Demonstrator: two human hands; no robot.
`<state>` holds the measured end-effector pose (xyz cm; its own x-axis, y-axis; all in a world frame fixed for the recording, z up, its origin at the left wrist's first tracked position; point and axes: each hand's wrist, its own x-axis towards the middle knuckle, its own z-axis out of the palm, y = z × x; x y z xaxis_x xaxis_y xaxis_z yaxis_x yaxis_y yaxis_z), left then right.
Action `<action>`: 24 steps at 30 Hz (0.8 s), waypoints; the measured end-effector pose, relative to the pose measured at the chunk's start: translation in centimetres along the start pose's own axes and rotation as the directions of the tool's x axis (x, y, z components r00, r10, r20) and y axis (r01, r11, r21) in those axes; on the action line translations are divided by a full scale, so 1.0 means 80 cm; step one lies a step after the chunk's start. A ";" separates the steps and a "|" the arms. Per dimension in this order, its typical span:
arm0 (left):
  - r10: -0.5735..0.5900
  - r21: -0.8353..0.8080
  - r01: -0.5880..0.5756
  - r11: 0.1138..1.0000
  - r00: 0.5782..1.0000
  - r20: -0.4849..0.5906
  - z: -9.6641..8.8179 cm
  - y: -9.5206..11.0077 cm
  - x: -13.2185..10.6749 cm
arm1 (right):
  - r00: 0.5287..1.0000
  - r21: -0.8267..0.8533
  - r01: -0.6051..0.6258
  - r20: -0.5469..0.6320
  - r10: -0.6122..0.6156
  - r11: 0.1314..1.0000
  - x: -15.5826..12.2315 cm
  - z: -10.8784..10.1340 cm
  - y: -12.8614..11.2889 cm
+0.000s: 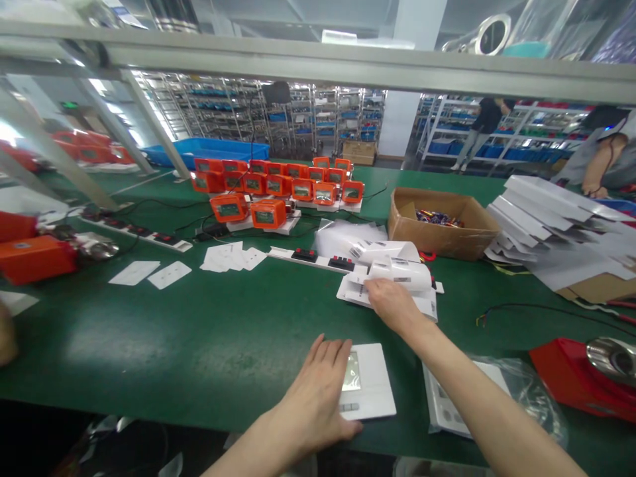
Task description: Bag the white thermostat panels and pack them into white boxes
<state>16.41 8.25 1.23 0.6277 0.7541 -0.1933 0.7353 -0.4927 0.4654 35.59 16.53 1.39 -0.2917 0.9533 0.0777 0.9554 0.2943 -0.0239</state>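
A flat white control panel [375,381] with a small display and a row of buttons lies on the green table. My left hand [322,377] is laid over its left side, fingers at the far edge and thumb at the near edge, gripping it. Farther forward, my right hand [395,301] pinches the edge of a curled strip of white labels [402,275] printed with small dark marks. Flat white sheets [352,289] lie beneath that strip. What exactly sits between the right fingertips is too small to make out.
Orange display units [268,213] stand in rows behind. A cardboard box [442,225] holds small coloured parts. Right of my forearm lie a bagged white panel [447,404] and a red device [576,377]. Loose white cards [169,274] and terminal strips lie left. Other people are at right.
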 end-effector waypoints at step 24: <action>-0.465 -0.803 0.150 0.576 0.869 -0.171 0.005 -0.017 -0.023 | 0.938 0.982 -0.172 0.138 0.317 0.081 -0.131 -0.018 -0.153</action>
<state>14.36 7.36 0.60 0.1594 0.9585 -0.2365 0.3126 0.1782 0.9330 27.02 2.87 2.31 0.0231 0.9971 -0.0724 0.0824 -0.0740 -0.9938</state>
